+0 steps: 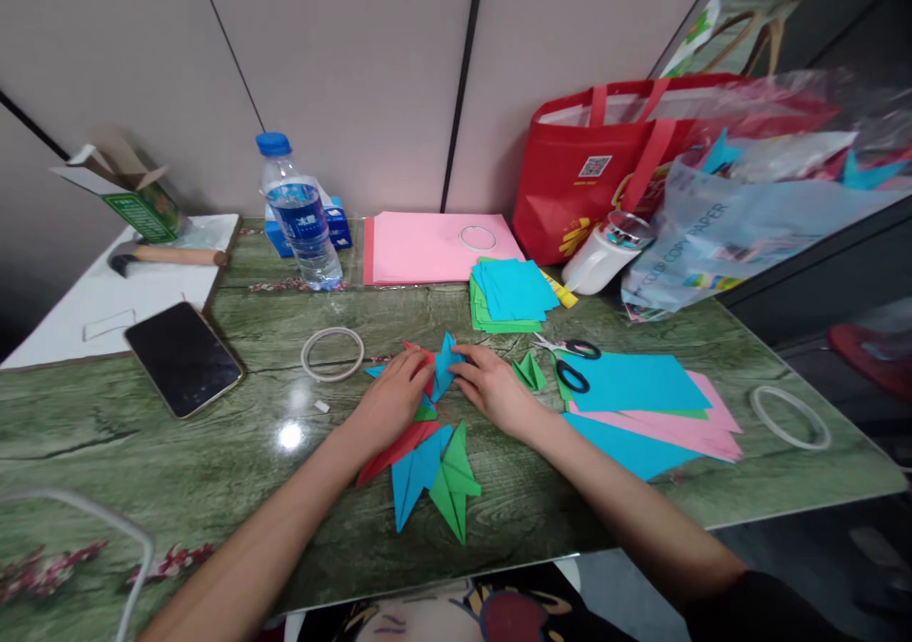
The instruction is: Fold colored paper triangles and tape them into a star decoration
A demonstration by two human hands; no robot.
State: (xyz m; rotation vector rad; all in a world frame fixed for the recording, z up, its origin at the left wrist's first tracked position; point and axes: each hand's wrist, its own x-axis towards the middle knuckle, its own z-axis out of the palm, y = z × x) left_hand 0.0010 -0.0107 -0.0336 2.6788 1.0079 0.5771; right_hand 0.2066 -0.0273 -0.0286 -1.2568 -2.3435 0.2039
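Folded origami pieces in red, blue and green form a partial ring on the table. At its far side stands a blue folded paper piece (445, 365), with my right hand (495, 387) pinching its right edge. My left hand (396, 393) grips the red folded paper (429, 368) beside it, its fingers partly covering the piece. Nearer to me in the ring are another red piece (394, 454), a blue piece (419, 471) and a green piece (457, 482). Just right of my right hand lies a small green folded piece (529, 371).
Black-handled scissors (579, 367) rest by coloured paper strips (641, 383). Behind are stacked paper squares (517, 291), pink sheets (427, 248), a water bottle (303, 219), a white mug (602, 254) and a red bag (570, 167). Leftward lie a white ring (305, 355), a phone (183, 359) and a hammer (171, 255).
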